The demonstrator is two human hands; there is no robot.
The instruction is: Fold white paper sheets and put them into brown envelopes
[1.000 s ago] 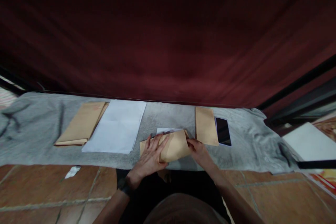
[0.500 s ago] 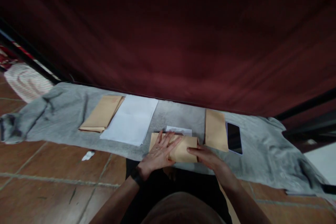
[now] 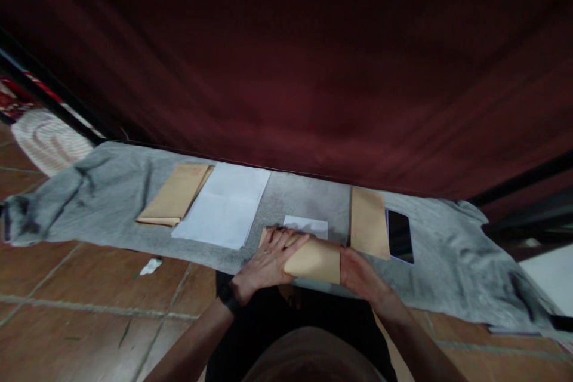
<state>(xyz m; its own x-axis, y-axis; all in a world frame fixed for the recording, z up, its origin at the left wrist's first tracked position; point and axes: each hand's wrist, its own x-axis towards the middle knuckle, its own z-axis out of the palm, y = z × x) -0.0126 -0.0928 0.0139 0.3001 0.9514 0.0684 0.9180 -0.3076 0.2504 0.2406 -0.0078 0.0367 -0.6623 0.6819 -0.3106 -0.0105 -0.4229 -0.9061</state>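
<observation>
A brown envelope (image 3: 316, 261) is right in front of me, near the front edge of the grey cloth. My left hand (image 3: 271, 259), with a dark band on its wrist, lies across its left part, the fingers reaching over the far edge and gripping it. At the right end, my right hand (image 3: 358, 271) closes on the envelope; its fingertips are hidden behind the paper. A small white paper (image 3: 308, 225) lies just beyond the envelope, partly covered by it.
Left of my hands lie a stack of white paper (image 3: 224, 206) and several brown envelopes (image 3: 174, 194). A single brown envelope (image 3: 369, 224) and a phone (image 3: 400, 237) rest on the right. Beyond the grey cloth (image 3: 111, 191) hangs a dark red curtain (image 3: 286, 71).
My right hand has shifted from a thumb-on-top pinch to the envelope's right end. The envelope's right part now tilts up slightly. My left hand stays almost in place.
</observation>
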